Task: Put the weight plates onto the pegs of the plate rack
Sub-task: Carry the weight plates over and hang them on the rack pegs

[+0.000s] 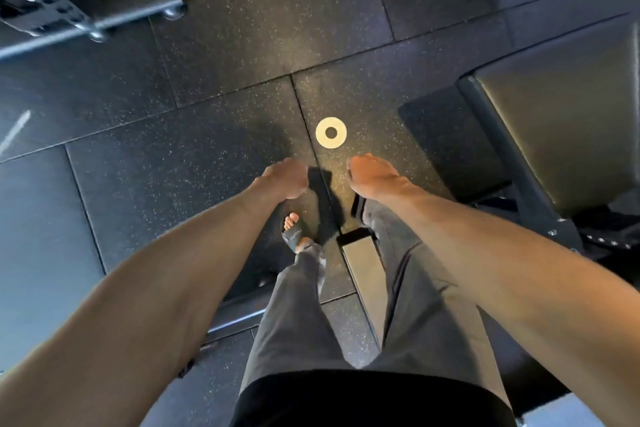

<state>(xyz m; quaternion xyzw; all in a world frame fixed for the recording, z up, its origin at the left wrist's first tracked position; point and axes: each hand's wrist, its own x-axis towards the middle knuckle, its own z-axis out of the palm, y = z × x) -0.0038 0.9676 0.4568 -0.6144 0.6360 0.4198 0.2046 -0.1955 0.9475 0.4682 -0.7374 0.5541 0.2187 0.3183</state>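
Black speckled rubber floor [225, 135] lies under both hands, w/ tile seams running beneath them. A padded bench [561, 121] sits to the right of and beyond the right hand, well apart from it. A dark metal frame [104, 21] w/ bolts is far beyond the left hand, off to its left. A flat metal beam [363, 267] lies on the floor nearer the body than the hands, btwn the legs.

Left hand [285, 178] and right hand [372, 177] hang side by side w/ a gap btwn them, backs up. The fingers are loosely curled under and hold nothing. A black sandal [294, 236] is just below the left hand.

A small pale weight plate [330, 132] lies flat on the floor just beyond the gap btwn the hands, nearer the right one and touching neither.
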